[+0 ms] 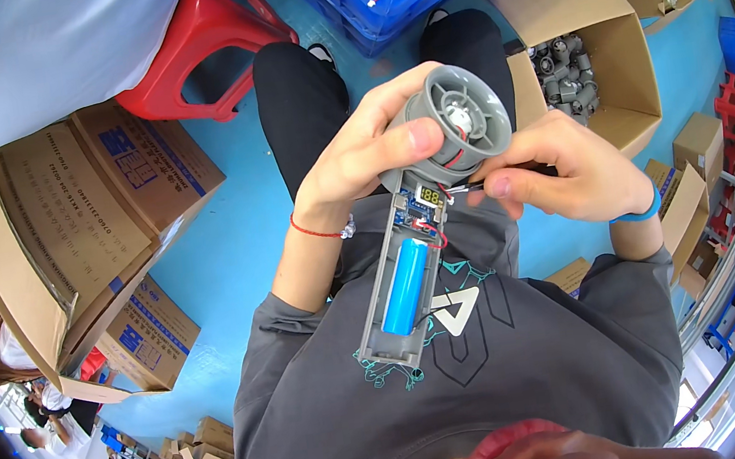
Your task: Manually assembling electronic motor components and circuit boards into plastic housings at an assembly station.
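Fan housing (pixel 464 113) mid-frame is plain grey, battery cell (pixel 404 288) below it bright blue. Sweatshirt (pixel 518 386) is dark grey with a white-and-teal print (pixel 465 311), stool (pixel 167 84) upper left's solid red, crate (pixel 343 5) up top deep blue, floor (pixel 231 247) light blue.

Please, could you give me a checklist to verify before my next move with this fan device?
1. Left hand supports fan housing: ok, thumb and fingers around it.
2. Blue battery lies inside handle: ok.
3. Circuit board visible: ok, uncovered.
4. Red wire tucked in: not ok, it bows past the handle's edge.
5. Right hand has firm grip: cannot tell; what its fingertips pinch is unclear.
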Demonstrator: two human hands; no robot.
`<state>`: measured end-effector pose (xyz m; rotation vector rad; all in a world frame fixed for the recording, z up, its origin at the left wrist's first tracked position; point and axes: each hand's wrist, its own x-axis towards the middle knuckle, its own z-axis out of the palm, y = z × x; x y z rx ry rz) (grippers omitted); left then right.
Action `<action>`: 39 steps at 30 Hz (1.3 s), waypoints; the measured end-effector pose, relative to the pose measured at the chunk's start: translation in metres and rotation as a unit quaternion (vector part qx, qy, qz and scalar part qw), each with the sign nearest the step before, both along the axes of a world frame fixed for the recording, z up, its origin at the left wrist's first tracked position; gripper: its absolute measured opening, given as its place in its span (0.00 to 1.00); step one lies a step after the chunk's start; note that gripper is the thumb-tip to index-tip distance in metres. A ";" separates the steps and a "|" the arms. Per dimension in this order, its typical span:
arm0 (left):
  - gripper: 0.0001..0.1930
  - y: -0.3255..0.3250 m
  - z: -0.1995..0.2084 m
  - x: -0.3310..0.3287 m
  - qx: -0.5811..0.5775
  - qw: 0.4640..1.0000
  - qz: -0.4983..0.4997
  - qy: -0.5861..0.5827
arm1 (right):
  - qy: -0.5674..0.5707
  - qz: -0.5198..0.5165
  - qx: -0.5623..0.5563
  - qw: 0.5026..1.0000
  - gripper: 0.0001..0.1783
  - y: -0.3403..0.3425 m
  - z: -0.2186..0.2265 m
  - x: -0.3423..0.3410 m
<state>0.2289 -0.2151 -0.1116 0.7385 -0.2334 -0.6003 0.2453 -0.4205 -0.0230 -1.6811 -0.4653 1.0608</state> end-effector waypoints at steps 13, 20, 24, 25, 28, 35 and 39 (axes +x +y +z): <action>0.28 0.001 0.002 0.002 0.023 1.000 -0.009 -0.015 | -0.044 0.023 -0.036 0.998 0.08 0.001 0.008 0.001; 0.40 -0.003 0.005 0.003 0.087 0.996 -0.003 0.008 | -0.076 0.000 -0.026 0.997 0.07 0.000 0.003 -0.005; 0.29 0.000 0.000 0.003 0.032 0.999 -0.010 -0.020 | -0.049 0.024 -0.016 0.998 0.07 -0.001 0.003 0.000; 0.29 0.001 -0.001 0.002 0.023 1.000 -0.010 -0.010 | -0.038 0.019 -0.003 0.999 0.08 -0.001 0.002 0.000; 0.30 0.000 -0.002 0.001 0.010 1.000 -0.010 -0.001 | 0.065 0.020 0.034 0.997 0.08 -0.006 -0.009 0.001; 0.31 -0.001 -0.004 -0.002 -0.026 0.999 0.002 0.028 | 0.181 -0.073 0.035 0.980 0.07 0.002 -0.008 -0.018; 0.30 -0.004 -0.002 -0.004 -0.011 1.000 0.005 0.007 | 0.191 -0.046 0.045 0.979 0.07 -0.002 -0.014 -0.012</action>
